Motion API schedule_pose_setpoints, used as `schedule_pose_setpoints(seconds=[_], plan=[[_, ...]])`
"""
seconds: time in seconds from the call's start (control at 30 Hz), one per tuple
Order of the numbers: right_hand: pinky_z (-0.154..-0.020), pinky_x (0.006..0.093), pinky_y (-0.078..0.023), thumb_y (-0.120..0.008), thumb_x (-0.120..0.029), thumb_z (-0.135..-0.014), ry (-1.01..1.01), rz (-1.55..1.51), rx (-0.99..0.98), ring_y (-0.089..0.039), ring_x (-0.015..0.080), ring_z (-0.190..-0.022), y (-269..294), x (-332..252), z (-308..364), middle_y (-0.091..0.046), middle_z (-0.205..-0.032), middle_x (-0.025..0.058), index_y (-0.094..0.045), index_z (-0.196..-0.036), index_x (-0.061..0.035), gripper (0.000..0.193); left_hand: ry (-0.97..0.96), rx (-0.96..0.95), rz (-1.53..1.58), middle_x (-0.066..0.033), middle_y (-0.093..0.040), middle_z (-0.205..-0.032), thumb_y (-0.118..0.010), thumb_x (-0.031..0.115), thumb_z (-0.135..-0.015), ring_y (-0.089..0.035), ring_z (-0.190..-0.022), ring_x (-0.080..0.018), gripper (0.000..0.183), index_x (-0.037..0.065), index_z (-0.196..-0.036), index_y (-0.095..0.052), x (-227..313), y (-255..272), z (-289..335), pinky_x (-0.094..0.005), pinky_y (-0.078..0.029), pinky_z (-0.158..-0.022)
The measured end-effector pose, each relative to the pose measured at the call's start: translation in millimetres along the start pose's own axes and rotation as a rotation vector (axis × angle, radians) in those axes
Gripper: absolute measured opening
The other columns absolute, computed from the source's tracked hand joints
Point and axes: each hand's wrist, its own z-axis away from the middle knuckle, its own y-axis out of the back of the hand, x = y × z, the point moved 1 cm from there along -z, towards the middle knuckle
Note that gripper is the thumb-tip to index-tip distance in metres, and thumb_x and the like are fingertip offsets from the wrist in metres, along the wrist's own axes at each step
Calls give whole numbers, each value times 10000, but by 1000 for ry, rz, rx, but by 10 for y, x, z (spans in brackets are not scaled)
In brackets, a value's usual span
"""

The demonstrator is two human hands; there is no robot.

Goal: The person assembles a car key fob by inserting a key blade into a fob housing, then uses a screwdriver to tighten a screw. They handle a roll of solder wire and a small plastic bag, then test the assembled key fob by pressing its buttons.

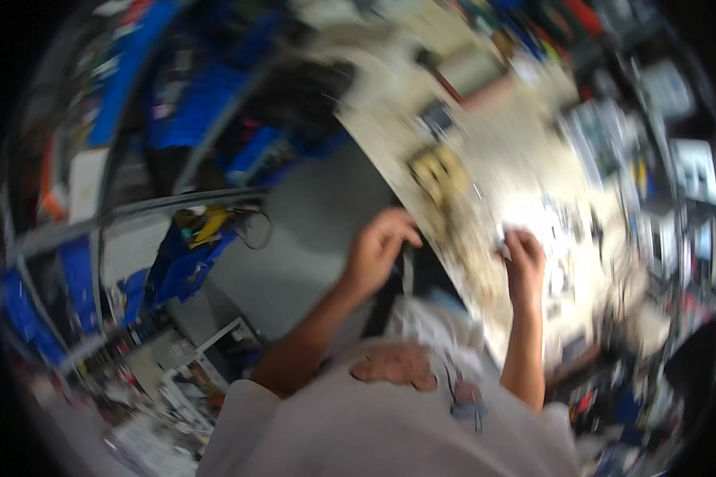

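The picture is blurred by motion. My left hand [379, 249] is at the near edge of a pale workbench [493, 151], its fingers curled around a thin dark strap or handle that hangs down from the edge. My right hand [523, 258] rests on the bench top with fingers closed over a small pale object too blurred to name. Both forearms come up from my light-coloured shirt at the bottom.
A yellow flat part [436, 171] and several small dark pieces lie on the bench. Grey floor [310, 230] lies left of it. Blue racks and bins [191, 103] stand at the far left, and cluttered shelves [676, 159] at the right.
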Motion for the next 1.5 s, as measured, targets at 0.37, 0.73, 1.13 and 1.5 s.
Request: schedule_pose_setpoints(seconds=[0.37,0.73,1.13,1.5], plan=[[-601,228,-464,-600,0,-796,85,67,-490,-546,94,-665,-1252,-98,314,-593,-789,39,-586,-882,-9,88,181,190,-23,-83,-637,-928,-383,-40,-859,-575,-690,-128,271,5,-997,-612,-144,1209,499,-246,-453,-630],[-640,248,-451,-607,-62,-801,388,111,-549,-555,129,-657,-3853,-518,372,-568,-764,40,-547,-835,-2,92,172,403,218,-61,-638,-929,-359,-64,-854,-447,-499,-63,305,21,-999,-613,-502,3193,868,-237,-405,-471],[-634,195,-411,-589,18,-802,1072,213,-471,-507,71,-702,-5407,-1853,215,-566,-856,28,-569,-878,20,79,181,577,240,-48,-642,-872,-400,-28,-862,-427,-498,-54,251,8,-969,-625,-640,4156,773,-218,-378,-456],[-670,232,-478,-627,-104,-778,1610,1068,-602,-605,141,-720,-7244,-3465,-867,-625,-807,92,-592,-914,11,181,186,757,247,-48,-639,-860,-392,-42,-850,-418,-512,-47,255,0,-953,-621,-464,4719,263,-188,-356,-469]])
